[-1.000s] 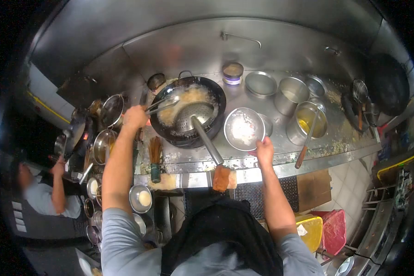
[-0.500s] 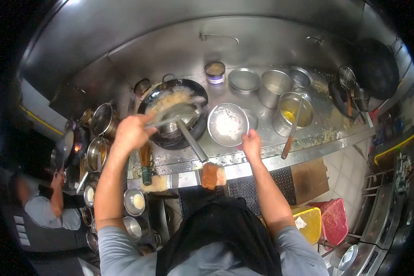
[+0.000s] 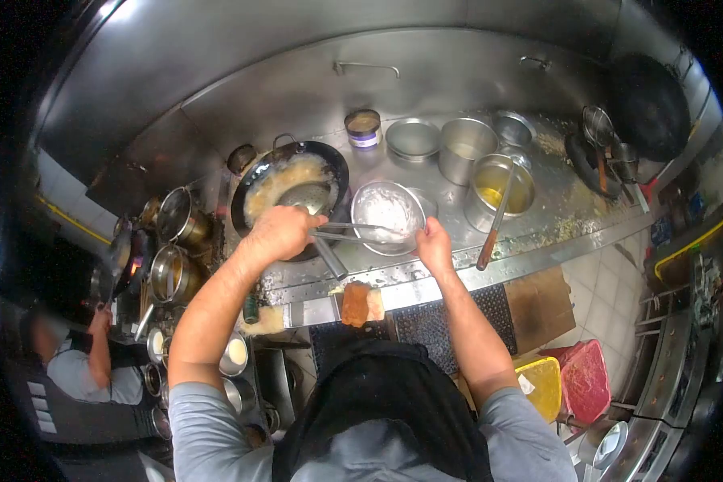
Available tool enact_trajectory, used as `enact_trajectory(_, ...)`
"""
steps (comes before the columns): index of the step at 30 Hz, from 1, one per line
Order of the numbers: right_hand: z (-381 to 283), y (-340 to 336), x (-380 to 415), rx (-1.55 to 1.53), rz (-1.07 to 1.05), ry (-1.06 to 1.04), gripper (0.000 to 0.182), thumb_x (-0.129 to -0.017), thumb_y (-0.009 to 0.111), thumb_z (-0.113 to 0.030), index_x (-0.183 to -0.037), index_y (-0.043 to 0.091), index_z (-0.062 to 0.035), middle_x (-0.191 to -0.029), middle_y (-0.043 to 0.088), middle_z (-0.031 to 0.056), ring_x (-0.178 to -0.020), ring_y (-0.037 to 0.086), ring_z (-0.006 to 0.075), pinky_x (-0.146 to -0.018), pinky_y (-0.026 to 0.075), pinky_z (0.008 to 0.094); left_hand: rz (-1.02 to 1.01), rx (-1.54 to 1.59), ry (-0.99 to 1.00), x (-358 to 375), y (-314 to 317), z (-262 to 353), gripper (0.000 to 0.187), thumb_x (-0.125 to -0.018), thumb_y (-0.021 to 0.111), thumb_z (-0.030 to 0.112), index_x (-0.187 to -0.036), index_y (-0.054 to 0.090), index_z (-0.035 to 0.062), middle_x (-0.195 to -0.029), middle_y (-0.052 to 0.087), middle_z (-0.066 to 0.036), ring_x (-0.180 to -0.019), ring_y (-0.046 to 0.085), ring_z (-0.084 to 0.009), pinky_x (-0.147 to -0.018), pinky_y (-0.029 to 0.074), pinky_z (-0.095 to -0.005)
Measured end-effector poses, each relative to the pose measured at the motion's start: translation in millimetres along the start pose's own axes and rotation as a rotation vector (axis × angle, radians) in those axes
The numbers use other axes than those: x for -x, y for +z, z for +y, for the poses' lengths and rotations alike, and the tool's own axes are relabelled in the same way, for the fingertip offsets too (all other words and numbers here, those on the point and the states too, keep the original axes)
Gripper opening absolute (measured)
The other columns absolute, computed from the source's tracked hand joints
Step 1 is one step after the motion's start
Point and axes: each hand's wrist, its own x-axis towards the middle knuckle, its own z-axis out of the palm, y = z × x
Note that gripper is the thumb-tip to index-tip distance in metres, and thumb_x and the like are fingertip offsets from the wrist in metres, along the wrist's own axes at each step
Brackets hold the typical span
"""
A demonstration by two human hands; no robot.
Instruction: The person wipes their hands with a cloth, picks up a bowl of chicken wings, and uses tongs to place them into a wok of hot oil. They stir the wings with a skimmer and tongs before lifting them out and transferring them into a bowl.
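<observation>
My left hand is closed around a pair of metal tongs. The tongs' tips reach right, into a metal bowl coated inside with white powder or batter. Pinched at its right rim, that bowl is held by my right hand. Behind my left hand is a black wok with foaming oil. A perforated skimmer rests in the wok, its handle sticking out towards me and partly behind the tongs. Whether the tips grip anything is too small to tell.
Beyond the bowl stand a labelled tub, a metal pan and a pot. A pot of yellow oil carries a wooden-handled ladle. A co-worker cooks at the left. Bins stand low right.
My left hand has moved right with the tongs, from over the wok to the bowl. The tongs' tips now dip into the bowl. My right hand still holds the bowl; the view has shifted slightly.
</observation>
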Motion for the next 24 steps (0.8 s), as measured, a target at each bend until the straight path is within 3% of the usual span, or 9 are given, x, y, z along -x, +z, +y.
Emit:
enact_trajectory(2,-8,-5,3,0.217,0.027,-0.052,0.012,-0.083,0.057,-0.009,-0.081,0.051,0.0009,-0.068,0.058,0.0201,-0.062,0.059,0.0352,-0.061,0.047,0.0424,0.021,-0.086,-0.032,8,-18,14,0.041,-0.083,0.066,0.019,-0.123,0.063,0.0152,-0.099,0.066,-0.014,-0.093,0.066,-0.0300,-0.079,0.053,-0.0422)
enact_trajectory(5,-18,-6,8,0.154,0.023,-0.016,0.013,-0.085,0.056,-0.008,-0.079,0.048,0.0010,-0.064,0.052,0.0133,-0.057,0.054,0.0218,-0.055,0.048,0.0394,0.106,-0.201,-0.086,20,-22,23,0.041,-0.082,0.065,0.016,-0.122,0.063,0.0134,-0.092,0.065,-0.013,-0.088,0.067,-0.0292,-0.073,0.054,-0.0421)
enact_trajectory(9,-12,5,4,0.080,0.047,-0.041,0.012,-0.085,0.056,-0.006,-0.079,0.049,0.0012,-0.063,0.053,0.0134,-0.056,0.057,0.0228,-0.051,0.049,0.0390,0.170,-0.182,-0.119,23,-14,22,0.043,-0.081,0.065,0.018,-0.124,0.060,0.0103,-0.092,0.066,-0.012,-0.084,0.068,-0.0297,-0.071,0.055,-0.0424)
enact_trajectory(11,-27,7,7,0.135,0.011,0.027,0.011,-0.083,0.056,-0.008,-0.082,0.051,0.0009,-0.071,0.059,0.0235,-0.071,0.061,0.0416,-0.065,0.047,0.0445,0.133,-0.138,-0.130,21,-2,15,0.044,-0.080,0.067,0.020,-0.122,0.061,0.0119,-0.091,0.066,-0.013,-0.084,0.067,-0.0310,-0.071,0.054,-0.0431)
enact_trajectory(15,-28,17,6,0.133,0.038,0.043,0.010,-0.084,0.056,-0.009,-0.085,0.055,0.0008,-0.075,0.061,0.0245,-0.076,0.062,0.0428,-0.067,0.047,0.0451,-0.024,-0.067,-0.107,26,-1,2,0.038,-0.082,0.068,0.024,-0.119,0.065,0.0155,-0.091,0.069,-0.014,-0.085,0.067,-0.0312,-0.074,0.054,-0.0427)
enact_trajectory(17,-17,28,0,0.147,0.071,-0.060,0.010,-0.085,0.055,-0.004,-0.078,0.051,0.0020,-0.067,0.058,0.0142,-0.057,0.063,0.0231,-0.050,0.053,0.0377,-0.006,-0.062,-0.134,35,-9,-4,0.037,-0.081,0.068,0.024,-0.118,0.066,0.0164,-0.091,0.069,-0.014,-0.086,0.067,-0.0311,-0.075,0.054,-0.0424)
enact_trajectory(21,-8,45,-8,0.109,0.025,-0.035,0.010,-0.085,0.055,-0.004,-0.079,0.051,0.0026,-0.067,0.059,0.0133,-0.057,0.064,0.0223,-0.048,0.055,0.0364,0.249,0.019,-0.123,54,-13,-38,0.038,-0.080,0.071,0.024,-0.117,0.066,0.0162,-0.094,0.070,-0.014,-0.089,0.067,-0.0304,-0.079,0.053,-0.0412)
enact_trajectory(23,-9,54,-13,0.041,-0.029,0.159,0.012,-0.083,0.054,-0.008,-0.089,0.059,0.0011,-0.076,0.065,0.0223,-0.075,0.066,0.0366,-0.070,0.049,0.0438,0.159,-0.016,-0.306,64,-25,-60,0.040,-0.079,0.072,0.024,-0.118,0.066,0.0156,-0.099,0.069,-0.014,-0.091,0.066,-0.0312,-0.084,0.053,-0.0410)
enact_trajectory(24,-3,59,-15,0.040,-0.039,0.156,0.012,-0.083,0.054,-0.008,-0.089,0.059,0.0011,-0.076,0.065,0.0223,-0.075,0.066,0.0366,-0.070,0.049,0.0438,0.178,0.003,-0.348,67,-31,-74,0.041,-0.078,0.072,0.023,-0.118,0.066,0.0159,-0.100,0.069,-0.015,-0.093,0.066,-0.0315,-0.085,0.053,-0.0410)
